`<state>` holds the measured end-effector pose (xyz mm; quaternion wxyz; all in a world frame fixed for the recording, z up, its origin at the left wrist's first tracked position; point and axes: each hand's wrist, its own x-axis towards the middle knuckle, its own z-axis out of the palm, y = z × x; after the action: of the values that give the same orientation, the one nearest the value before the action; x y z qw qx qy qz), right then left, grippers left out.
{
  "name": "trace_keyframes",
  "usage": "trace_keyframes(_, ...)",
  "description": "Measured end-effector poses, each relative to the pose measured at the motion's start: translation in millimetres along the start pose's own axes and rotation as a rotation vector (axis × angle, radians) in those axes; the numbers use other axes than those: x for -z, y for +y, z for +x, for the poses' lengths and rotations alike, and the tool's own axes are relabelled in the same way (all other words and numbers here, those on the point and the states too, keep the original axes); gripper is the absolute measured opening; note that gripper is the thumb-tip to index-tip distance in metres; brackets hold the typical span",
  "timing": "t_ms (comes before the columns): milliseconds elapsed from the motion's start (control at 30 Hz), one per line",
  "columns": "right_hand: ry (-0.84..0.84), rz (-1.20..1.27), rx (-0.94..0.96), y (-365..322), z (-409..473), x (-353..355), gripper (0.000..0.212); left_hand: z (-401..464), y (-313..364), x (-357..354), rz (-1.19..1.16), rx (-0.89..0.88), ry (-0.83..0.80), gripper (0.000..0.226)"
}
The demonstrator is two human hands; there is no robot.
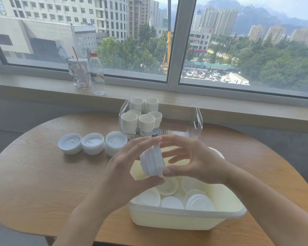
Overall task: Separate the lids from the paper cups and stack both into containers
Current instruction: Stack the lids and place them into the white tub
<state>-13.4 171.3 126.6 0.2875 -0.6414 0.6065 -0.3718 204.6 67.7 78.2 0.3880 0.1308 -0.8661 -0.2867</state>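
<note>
**Both hands holding a stack of lids above the cream tub**

At the centre of the view, a short stack of white plastic lids (152, 160) is held on edge between the two hands, above the cream tub (185, 217). The left hand (128, 167) comes in from 7 o'clock; its thumb lies under the stack and its fingertips reach over the top edge, so the stack is pinched between them. The right hand (194, 162) comes in from 4 o'clock; its thumb presses the lower end of the stack and its forefinger touches the top, while the remaining fingers are spread apart and hold nothing.

The cream tub sits at 6 o'clock on the round wooden table (43, 183) and contains lidded paper cups (169, 185) lying loose, their white tops showing. At 12 o'clock from the hands stands a clear plastic container (194, 112) with several nested stacks of paper cups (146, 121) upright in its left part. At 10 o'clock, three piles of lids (92, 143) stand in a row on the bare table, just beside one another.

On the window sill (220, 103) at 11 o'clock stand a clear drink cup with a straw (78, 73) and a plastic bottle (97, 73), side by side.
</note>
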Motion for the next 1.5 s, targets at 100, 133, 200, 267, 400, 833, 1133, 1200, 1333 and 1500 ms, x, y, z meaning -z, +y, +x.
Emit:
trace_keyframes(100,0.012,0.003,-0.005,1,2,-5,0.076,-1,-3,0,-0.012,-0.009,0.02,0.076)
trace_keyframes(133,0.008,-0.007,-0.005,1,3,-6,0.076,-2,-4,-1,-0.011,-0.008,0.026,0.075)
trace_keyframes(200,-0.019,-0.038,-0.015,2,4,-7,0.079,-3,-6,0,0.009,-0.008,0.034,0.074)
trace_keyframes(267,-0.064,-0.09,-0.026,5,7,-3,0.081,-4,-9,1,0.041,-0.001,0.045,0.075)
trace_keyframes(400,-0.216,-0.454,-0.089,20,18,9,0.083,-8,-20,7,0.083,0.079,0.08,0.078)
trace_keyframes(833,-0.683,-1.078,-0.034,67,46,-29,0.1,-15,-26,9,0.001,0.128,0.081,0.075)
trace_keyframes(1133,-0.609,-0.925,-0.048,55,42,-16,0.095,-15,-26,11,0.008,0.138,0.083,0.074)
trace_keyframes(1200,-0.525,-0.823,-0.072,44,35,-5,0.094,-14,-26,11,0.012,0.138,0.095,0.073)
trace_keyframes(1333,-0.264,-0.58,-0.103,22,16,21,0.088,-12,-21,12,0.019,0.135,0.095,0.076)
trace_keyframes(1500,-0.035,-0.237,0.006,3,-2,34,0.079,-6,-11,5,0.021,0.094,0.075,0.078)
